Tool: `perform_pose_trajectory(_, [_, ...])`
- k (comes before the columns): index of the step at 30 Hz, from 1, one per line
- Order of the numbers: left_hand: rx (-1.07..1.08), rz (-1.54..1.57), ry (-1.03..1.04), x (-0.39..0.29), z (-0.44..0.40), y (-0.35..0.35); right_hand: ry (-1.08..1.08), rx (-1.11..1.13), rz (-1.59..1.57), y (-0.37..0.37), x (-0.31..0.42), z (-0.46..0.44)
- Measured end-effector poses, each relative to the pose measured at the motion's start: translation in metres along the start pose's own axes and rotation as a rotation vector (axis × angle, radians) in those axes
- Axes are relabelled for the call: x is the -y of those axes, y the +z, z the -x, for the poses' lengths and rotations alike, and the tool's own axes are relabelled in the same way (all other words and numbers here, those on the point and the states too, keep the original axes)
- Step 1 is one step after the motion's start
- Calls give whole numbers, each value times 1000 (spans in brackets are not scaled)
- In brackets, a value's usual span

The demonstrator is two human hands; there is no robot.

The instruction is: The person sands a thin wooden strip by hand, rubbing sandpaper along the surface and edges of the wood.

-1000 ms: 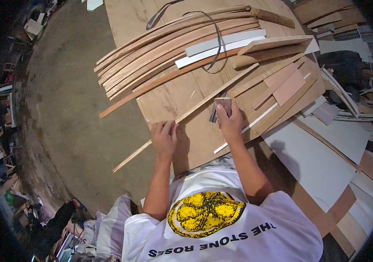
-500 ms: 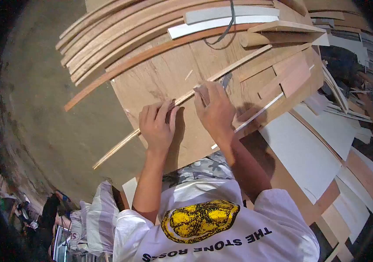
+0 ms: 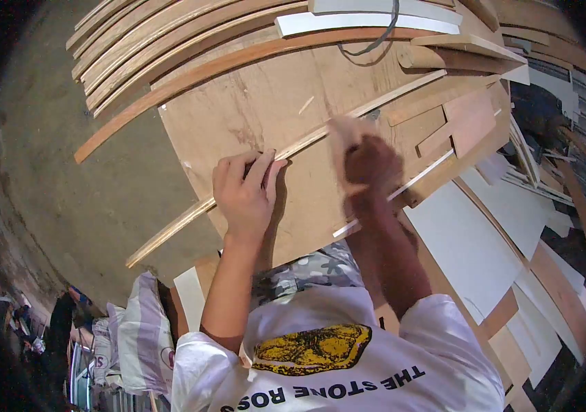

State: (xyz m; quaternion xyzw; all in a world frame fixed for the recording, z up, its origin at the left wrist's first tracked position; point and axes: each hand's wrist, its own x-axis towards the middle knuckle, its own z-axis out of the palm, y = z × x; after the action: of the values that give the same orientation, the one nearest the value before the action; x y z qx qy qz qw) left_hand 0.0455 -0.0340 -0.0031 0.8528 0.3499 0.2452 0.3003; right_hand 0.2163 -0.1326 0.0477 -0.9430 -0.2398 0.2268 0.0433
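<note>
A long, thin wooden strip (image 3: 179,228) lies slantwise across the plywood board (image 3: 200,154), its near-left end jutting past the edge. My left hand (image 3: 246,189) is closed on the strip, thumb and fingers pinching it near the middle. Farther up the strip, my right hand (image 3: 374,165) is blurred by motion, its fingers curled in. A pale smear shows at its fingertips beside the strip; what it is cannot be made out. A small wood sliver (image 3: 306,104) lies on the board beyond the strip.
Several wooden mouldings (image 3: 169,51) lie along the far side, with white strips (image 3: 368,24) and a dark cord (image 3: 375,47) on them. A round wooden rod (image 3: 444,58) and thin offcuts (image 3: 468,120) sit at right. White panels (image 3: 464,247) lie below right; sacks (image 3: 143,329) stand lower left.
My right hand has moved right, away from my left hand, and turned over into a blur. My left hand keeps its pinch on the strip. The whole view has shifted slightly.
</note>
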Motion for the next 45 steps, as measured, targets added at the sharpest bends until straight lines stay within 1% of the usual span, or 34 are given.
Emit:
perform_pose_trajectory(1, [-2,1,4,-1,1,3,-214,-155,-166,41,-9,10])
perform_pose_trajectory(3, [-2,-2,11,1,2,5,-409,-311,-351,52,-1,20])
perform_pose_trajectory(5, [5,15,4,1,2,2,-390,-333,-413,43,11,19])
perform_pose_trajectory(7, [20,58,-10,1,-2,-5,-77,-140,-18,20,-14,4])
perform_pose_trajectory(9, [47,9,-2,4,1,-13,111,-32,178,7,-20,-4])
perform_pose_trajectory(11, [59,-12,0,4,2,-12,156,-14,182,-6,-18,-7])
perform_pose_trajectory(14, [44,-22,7,1,0,-8,-349,-337,-16,21,-4,5])
perform_pose_trajectory(16, [45,-30,27,3,1,-10,-396,-358,-295,34,0,6])
perform_pose_trajectory(18, [58,-13,15,3,1,-11,-199,-190,-250,28,-6,3])
perform_pose_trajectory(19, [62,-8,6,4,2,-11,8,-12,-65,7,-16,-10])
perform_pose_trajectory(21, [61,8,-5,4,2,-11,182,141,152,-10,-14,-15])
perform_pose_trajectory(22, [56,19,-9,4,2,-10,150,113,183,-14,-9,-14])
perform_pose_trajectory(24, [33,-21,12,4,2,-9,-58,-55,41,-1,2,-3])
perform_pose_trajectory(26, [31,-28,12,2,3,-9,-415,-332,-309,44,12,19])
perform_pose_trajectory(28, [46,-14,-3,3,1,-13,-449,-343,-317,60,-20,8])
perform_pose_trajectory(30, [48,7,-19,3,1,-14,-382,-260,-79,43,-41,-6])
perform_pose_trajectory(31, [54,22,-24,3,2,-14,-286,-168,166,19,-47,-10])
perform_pose_trajectory(33, [43,8,-27,4,3,-10,-162,-143,314,16,-50,-9])
perform_pose_trajectory(34, [38,4,-31,3,4,-8,-138,-213,217,30,-45,-4])
perform_pose_trajectory(36, [48,-23,-26,2,3,-8,-212,-236,-3,45,-27,6])
perform_pose_trajectory(38, [51,-32,-24,5,4,-9,-394,-130,-252,37,0,22])
perform_pose_trajectory(40, [45,-14,-22,8,6,-7,-271,-174,-485,37,-27,7])
perform_pose_trajectory(42, [50,-7,-28,3,4,-10,-78,-103,-342,30,-38,-5])
perform_pose_trajectory(43, [51,-2,-29,2,2,-11,46,-11,-79,4,-22,-11])
perform_pose_trajectory(45, [44,-32,-39,0,2,-11,-23,-12,-35,9,-15,-10])
